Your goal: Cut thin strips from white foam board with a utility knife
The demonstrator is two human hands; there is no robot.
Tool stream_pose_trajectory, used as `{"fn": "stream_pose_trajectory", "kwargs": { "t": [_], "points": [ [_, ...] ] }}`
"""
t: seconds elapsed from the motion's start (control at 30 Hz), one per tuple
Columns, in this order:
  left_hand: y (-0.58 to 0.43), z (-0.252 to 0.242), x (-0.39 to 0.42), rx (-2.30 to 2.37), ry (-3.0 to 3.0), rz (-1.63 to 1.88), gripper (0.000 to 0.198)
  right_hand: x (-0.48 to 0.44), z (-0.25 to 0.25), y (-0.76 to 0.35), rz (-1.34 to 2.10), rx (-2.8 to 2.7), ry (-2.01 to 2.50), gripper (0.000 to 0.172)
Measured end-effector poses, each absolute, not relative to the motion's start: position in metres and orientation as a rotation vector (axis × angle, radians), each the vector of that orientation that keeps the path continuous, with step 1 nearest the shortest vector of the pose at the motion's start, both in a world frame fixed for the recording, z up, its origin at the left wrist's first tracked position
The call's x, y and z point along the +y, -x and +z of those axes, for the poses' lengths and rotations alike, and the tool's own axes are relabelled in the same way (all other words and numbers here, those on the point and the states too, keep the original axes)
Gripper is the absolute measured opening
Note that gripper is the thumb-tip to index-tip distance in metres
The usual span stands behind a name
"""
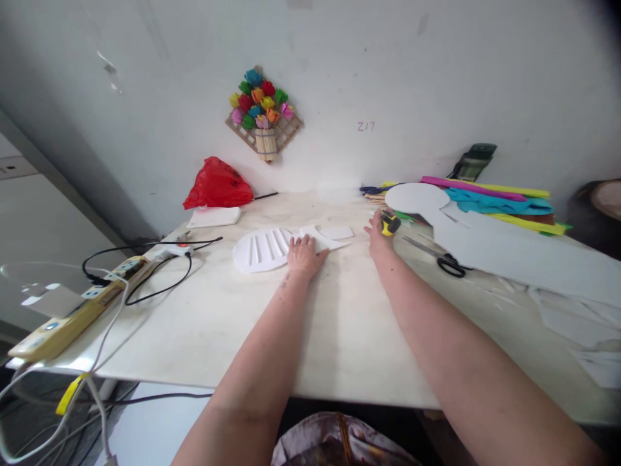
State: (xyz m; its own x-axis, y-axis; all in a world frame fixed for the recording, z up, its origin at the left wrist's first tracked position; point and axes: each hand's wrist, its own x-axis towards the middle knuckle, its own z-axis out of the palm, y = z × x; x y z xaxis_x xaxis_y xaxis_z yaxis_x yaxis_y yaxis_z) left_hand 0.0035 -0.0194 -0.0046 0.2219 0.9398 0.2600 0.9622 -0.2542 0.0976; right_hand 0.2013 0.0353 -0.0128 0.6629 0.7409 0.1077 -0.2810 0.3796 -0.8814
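White cutout (326,243) crosswise, tip rightward

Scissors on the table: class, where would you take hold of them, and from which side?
Probably best to grip the scissors by the black handles, coming from the wearer's near side and above. The handle end lies nearer the wearer, while the blades point away and to the left; the white sheet lies beyond and to the right.

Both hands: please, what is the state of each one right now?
Left hand: open, palm down on a white cutout.
Right hand: at the yellow-black tool; whether gripping it cannot be told.
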Motion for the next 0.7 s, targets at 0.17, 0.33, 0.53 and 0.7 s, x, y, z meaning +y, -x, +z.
{"fn": "stream_pose_trajectory", "kwargs": {
  "t": [0.17, 0.33, 0.53, 0.7],
  "points": [
    [-0.001, -0.006, -0.017, -1.848, 2.402, -0.430, 0.052, 0.025, -0.009, -0.182, 0.760, -0.564, 1.010, 0.042],
    [0.002, -0.006, -0.010, -1.889, 2.428, -0.408, 0.054, 0.026, -0.014, -0.175, 0.786, -0.600, 1.013, 0.042],
    [0.005, -0.005, 0.001, -1.978, 2.443, -0.379, 0.059, 0.026, -0.017, -0.173, 0.803, -0.572, 0.986, 0.039],
    [0.007, -0.006, 0.010, -2.036, 2.475, -0.380, 0.059, 0.020, -0.014, -0.168, 0.759, -0.642, 0.993, 0.041]
  ]
}}
